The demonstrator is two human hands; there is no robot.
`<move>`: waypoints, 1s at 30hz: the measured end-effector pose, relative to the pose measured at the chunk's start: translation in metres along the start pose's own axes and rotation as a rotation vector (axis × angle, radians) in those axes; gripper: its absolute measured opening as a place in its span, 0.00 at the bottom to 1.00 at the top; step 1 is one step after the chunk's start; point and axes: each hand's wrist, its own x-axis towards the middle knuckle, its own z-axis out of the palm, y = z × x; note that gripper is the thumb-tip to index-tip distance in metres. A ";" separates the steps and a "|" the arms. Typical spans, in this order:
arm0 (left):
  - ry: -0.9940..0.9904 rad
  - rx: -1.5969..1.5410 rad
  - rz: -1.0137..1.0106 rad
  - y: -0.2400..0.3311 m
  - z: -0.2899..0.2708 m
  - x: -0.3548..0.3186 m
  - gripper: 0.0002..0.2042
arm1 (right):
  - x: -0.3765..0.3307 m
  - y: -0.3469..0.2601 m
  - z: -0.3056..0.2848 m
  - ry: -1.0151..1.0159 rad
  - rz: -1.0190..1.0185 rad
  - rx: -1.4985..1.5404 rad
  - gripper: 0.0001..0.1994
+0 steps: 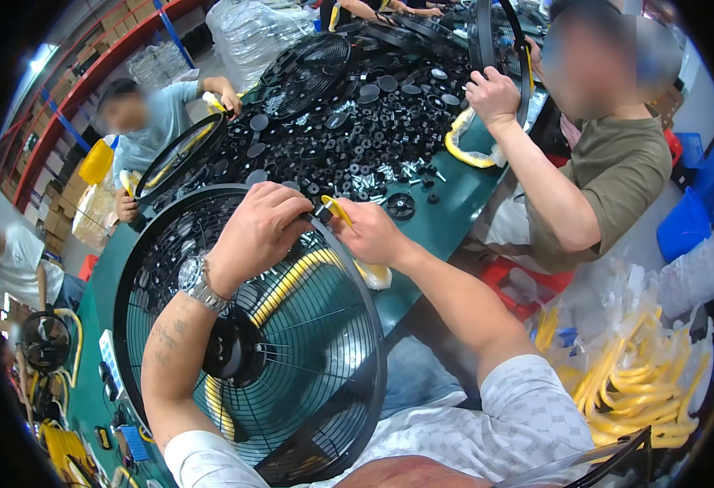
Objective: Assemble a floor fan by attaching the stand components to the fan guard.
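A large round black fan with a wire grille (308,325) stands tilted in front of me, its round hub (233,350) near the middle. A yellow curved tube handle (296,285) shows through the grille. At the top of the rim my left hand (269,213), a metal watch on its wrist, has its fingers closed by a small black part (323,213); what lies under the fingertips is partly hidden. My right hand (371,234) pinches the flat yellow end (338,210) of the handle, right beside that black part.
Black knobs and discs (349,122) heap over the green table (410,305), with loose screws (369,180) nearby. Co-workers at left and right hold fan frames (499,57). Bagged yellow tubes (641,382) lie at lower right, by a red stool (528,285).
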 end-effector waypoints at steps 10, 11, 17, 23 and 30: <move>0.018 -0.015 -0.008 -0.006 0.005 -0.002 0.11 | -0.003 -0.005 0.000 -0.067 0.066 0.011 0.05; 0.005 -0.017 -0.006 -0.006 0.005 -0.001 0.11 | -0.004 -0.006 0.002 -0.042 0.064 0.025 0.05; -0.036 -0.079 -0.188 -0.001 0.003 0.007 0.16 | -0.009 -0.013 0.010 0.065 0.117 0.102 0.05; -0.158 0.046 -0.080 0.006 0.001 0.015 0.22 | -0.010 -0.005 0.016 0.134 0.056 0.025 0.06; -0.212 0.122 -0.201 0.014 -0.002 0.017 0.21 | -0.014 -0.004 -0.012 -0.151 0.260 0.539 0.34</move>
